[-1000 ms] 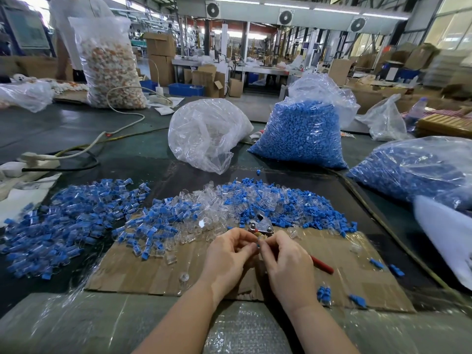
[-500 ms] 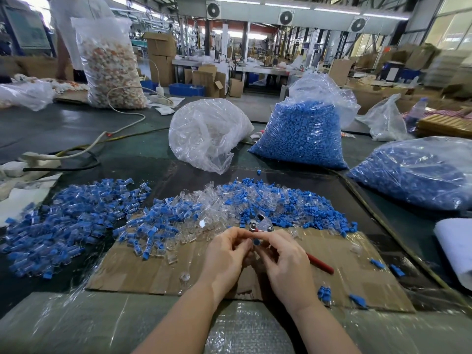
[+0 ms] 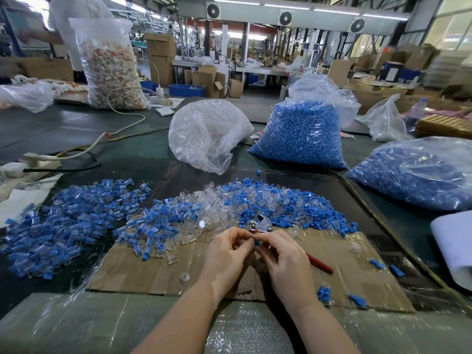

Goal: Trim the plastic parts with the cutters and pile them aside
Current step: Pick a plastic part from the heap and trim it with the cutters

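Two hands over the cardboard sheet (image 3: pixel 158 274): left hand (image 3: pixel 226 254) with grip pinched together on a small blue part (image 3: pixel 256 242), mostly hidden between fingertips; right hand (image 3: pixel 287 261) curled round red-handled cutters (image 3: pixel 260 225), blades poking out beyond the knuckles, one handle trailing right. Beyond the cardboard, two heaps of parts: mixed pile (image 3: pixel 229 208), sorted pile (image 3: pixel 66 221) to its left. Farther back, two blue-filled bags (image 3: pixel 304 139), (image 3: pixel 419 175), the second cut off.

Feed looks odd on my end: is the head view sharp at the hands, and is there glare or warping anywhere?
Head view: sharp at the left hand, right hand and cutters; glare on the plastic wrap along the near edge and on the clear bag; wide-angle warping bends the table edges and ceiling lights; far background and right side are soft, windows overexposed.
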`<action>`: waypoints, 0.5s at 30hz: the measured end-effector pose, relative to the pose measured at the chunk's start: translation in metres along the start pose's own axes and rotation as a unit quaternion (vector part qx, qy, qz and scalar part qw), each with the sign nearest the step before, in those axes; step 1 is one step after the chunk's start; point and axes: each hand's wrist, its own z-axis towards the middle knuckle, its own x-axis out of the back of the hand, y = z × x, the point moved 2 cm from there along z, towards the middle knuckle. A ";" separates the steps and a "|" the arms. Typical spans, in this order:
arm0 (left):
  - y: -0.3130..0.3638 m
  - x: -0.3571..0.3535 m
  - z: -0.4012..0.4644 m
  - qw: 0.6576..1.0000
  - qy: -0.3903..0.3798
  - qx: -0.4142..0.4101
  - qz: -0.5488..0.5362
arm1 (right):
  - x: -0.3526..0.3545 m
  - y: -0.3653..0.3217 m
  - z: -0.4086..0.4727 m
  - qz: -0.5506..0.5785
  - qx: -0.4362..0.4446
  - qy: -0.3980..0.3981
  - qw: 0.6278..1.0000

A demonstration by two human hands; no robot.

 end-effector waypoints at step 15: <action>0.000 -0.002 0.006 0.997 0.027 0.041 -0.054 | 0.000 0.016 -0.010 -0.379 -0.224 -0.123 0.890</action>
